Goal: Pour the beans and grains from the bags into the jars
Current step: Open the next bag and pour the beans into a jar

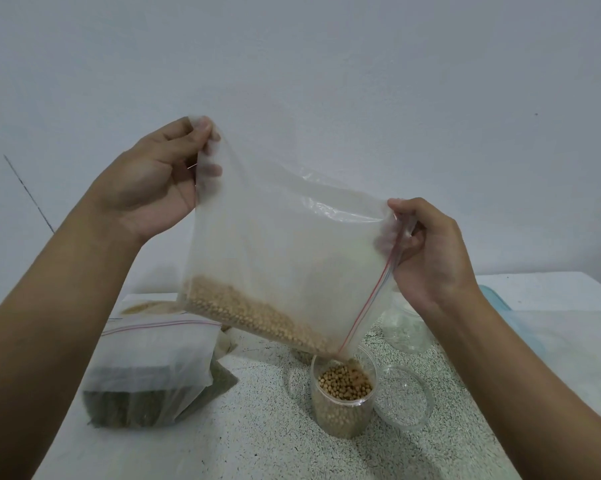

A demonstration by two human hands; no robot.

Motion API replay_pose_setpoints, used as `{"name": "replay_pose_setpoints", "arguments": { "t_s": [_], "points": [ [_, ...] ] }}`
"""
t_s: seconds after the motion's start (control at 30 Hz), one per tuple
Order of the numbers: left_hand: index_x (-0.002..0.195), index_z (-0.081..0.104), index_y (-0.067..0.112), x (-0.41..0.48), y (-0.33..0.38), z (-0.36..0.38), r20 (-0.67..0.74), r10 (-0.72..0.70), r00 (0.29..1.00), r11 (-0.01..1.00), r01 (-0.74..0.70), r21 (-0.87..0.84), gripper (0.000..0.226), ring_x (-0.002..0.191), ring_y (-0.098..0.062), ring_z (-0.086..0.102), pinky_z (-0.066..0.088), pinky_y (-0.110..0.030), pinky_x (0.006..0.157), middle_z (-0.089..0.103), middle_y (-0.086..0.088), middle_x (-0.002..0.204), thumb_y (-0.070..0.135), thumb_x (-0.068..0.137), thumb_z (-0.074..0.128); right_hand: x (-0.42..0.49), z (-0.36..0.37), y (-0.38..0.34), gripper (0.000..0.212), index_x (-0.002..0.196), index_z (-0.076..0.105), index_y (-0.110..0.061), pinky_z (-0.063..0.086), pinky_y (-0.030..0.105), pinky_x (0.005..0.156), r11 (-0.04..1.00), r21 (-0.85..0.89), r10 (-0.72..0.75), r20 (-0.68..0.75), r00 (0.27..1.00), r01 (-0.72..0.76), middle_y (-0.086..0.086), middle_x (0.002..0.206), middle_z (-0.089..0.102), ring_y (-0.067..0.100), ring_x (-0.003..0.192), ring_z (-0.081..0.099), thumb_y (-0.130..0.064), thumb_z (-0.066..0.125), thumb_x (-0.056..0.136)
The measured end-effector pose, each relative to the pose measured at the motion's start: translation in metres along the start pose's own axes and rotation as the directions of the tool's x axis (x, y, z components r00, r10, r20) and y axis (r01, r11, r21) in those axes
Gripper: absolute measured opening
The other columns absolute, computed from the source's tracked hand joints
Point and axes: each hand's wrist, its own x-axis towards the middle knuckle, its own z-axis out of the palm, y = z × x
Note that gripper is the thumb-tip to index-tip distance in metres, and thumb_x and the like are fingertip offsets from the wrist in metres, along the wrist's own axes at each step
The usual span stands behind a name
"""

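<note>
Two bare hands — bare forearms

No legible text, label, brand, number or sign appears on any surface; the zip bag pinched between the fingers carries only a plain red seal line, no print

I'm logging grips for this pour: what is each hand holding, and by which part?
Both hold the zip bag of beans: the left hand pinches its raised bottom corner, the right hand pinches the zip edge at its mouth.
</note>
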Motion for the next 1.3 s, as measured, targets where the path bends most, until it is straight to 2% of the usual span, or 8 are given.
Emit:
{"name": "replay_pose_setpoints", "arguments": {
  "t_s": [0.27, 0.53, 0.73, 0.97, 1.1, 1.3],
  "points": [
    [0.076, 0.073, 0.028, 0.000, 0.000, 0.005, 0.022, -0.007, 1.000, 1.000, 0.006, 0.005, 0.030, 0.070, -0.006, 0.058, 0.047, -0.019, 0.072, 0.062, 0.012, 0.083, 0.026, 0.100, 0.056, -0.002, -0.007, -0.003, 0.030, 0.061, 0.055, -0.015, 0.035, 0.021, 0.049, 0.999, 0.031, 0.040, 0.000, 0.999, -0.040, -0.004, 0.061, 0.047, 0.007, 0.047, 0.044, -0.001, 0.062, 0.086],
    [0.081, 0.070, 0.024, -0.006, 0.000, 0.005, 0.025, -0.011, 1.000, 0.999, 0.010, 0.032, 0.018, 0.072, -0.007, 0.058, 0.048, -0.020, 0.075, 0.058, 0.009, 0.084, 0.028, 0.096, 0.059, -0.011, -0.005, -0.006, 0.038, 0.053, 0.050, -0.019, 0.030, 0.021, 0.052, 0.994, 0.068, 0.090, 0.004, 0.996, -0.090, -0.007, 0.053, 0.044, 0.006, 0.046, 0.041, -0.002, 0.060, 0.086],
    [0.081, 0.069, 0.023, -0.012, 0.003, 0.005, -0.001, -0.002, 1.000, 1.000, 0.002, 0.011, 0.018, 0.072, -0.006, 0.058, 0.052, -0.017, 0.074, 0.061, 0.010, 0.082, 0.026, 0.095, 0.058, -0.016, -0.001, -0.003, 0.042, 0.050, 0.050, -0.019, 0.029, 0.020, 0.050, 0.990, 0.082, 0.115, 0.020, 0.993, -0.116, -0.007, 0.052, 0.044, 0.007, 0.045, 0.038, -0.002, 0.058, 0.087],
    [0.087, 0.067, 0.022, -0.013, 0.007, -0.002, -0.007, 0.003, 1.000, 1.000, -0.003, 0.028, 0.011, 0.075, -0.007, 0.058, 0.051, -0.019, 0.077, 0.061, 0.010, 0.082, 0.027, 0.093, 0.060, -0.015, 0.003, 0.000, 0.034, 0.060, 0.043, -0.017, 0.032, 0.021, 0.049, 0.989, 0.085, 0.118, 0.019, 0.993, -0.119, -0.003, 0.057, 0.046, 0.009, 0.049, 0.039, -0.001, 0.060, 0.085],
    [0.087, 0.067, 0.022, -0.012, 0.009, 0.000, -0.031, 0.012, 0.999, 1.000, -0.011, 0.016, 0.011, 0.076, -0.005, 0.059, 0.052, -0.018, 0.078, 0.063, 0.011, 0.081, 0.024, 0.095, 0.059, -0.013, 0.005, 0.002, 0.043, 0.049, 0.048, -0.018, 0.031, 0.021, 0.049, 0.991, 0.074, 0.111, 0.028, 0.993, -0.113, -0.005, 0.053, 0.045, 0.009, 0.048, 0.039, -0.002, 0.060, 0.086],
    [0.080, 0.071, 0.025, -0.010, 0.016, 0.001, -0.029, 0.015, 0.999, 0.999, -0.014, 0.037, 0.022, 0.074, -0.003, 0.059, 0.051, -0.016, 0.076, 0.063, 0.011, 0.081, 0.023, 0.097, 0.058, -0.007, 0.007, 0.006, 0.046, 0.044, 0.054, -0.018, 0.031, 0.022, 0.052, 0.994, 0.070, 0.087, 0.012, 0.996, -0.088, -0.005, 0.056, 0.045, 0.008, 0.048, 0.043, -0.002, 0.061, 0.086]
  ]
}}
